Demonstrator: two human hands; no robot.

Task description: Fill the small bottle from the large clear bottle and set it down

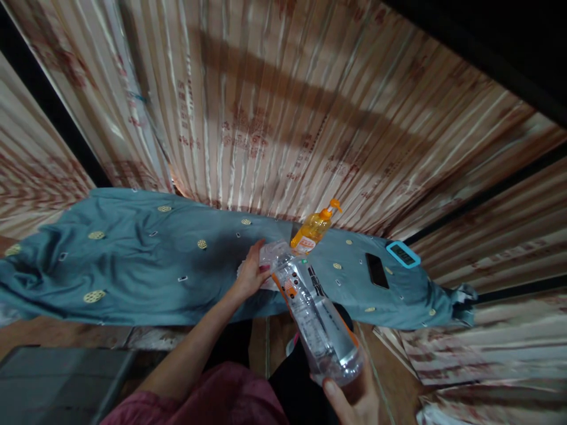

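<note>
A large clear plastic bottle with a silver, black and orange label lies slantwise between my hands, above my lap. Its base rests in my right hand, with the thumb on the near side and the other fingers behind it. At the upper end, my left hand closes around the clear plastic near the top. Some pale, crumpled material shows beside the left fingers; what it is I cannot make out. Just beyond the bottle's top is an orange pump bottle of yellow-orange liquid.
A teal patterned cloth covers the long surface before me. On its right side lie a black phone and a blue-framed digital timer. Printed, pleated curtains hang behind. A grey box-like surface is at lower left.
</note>
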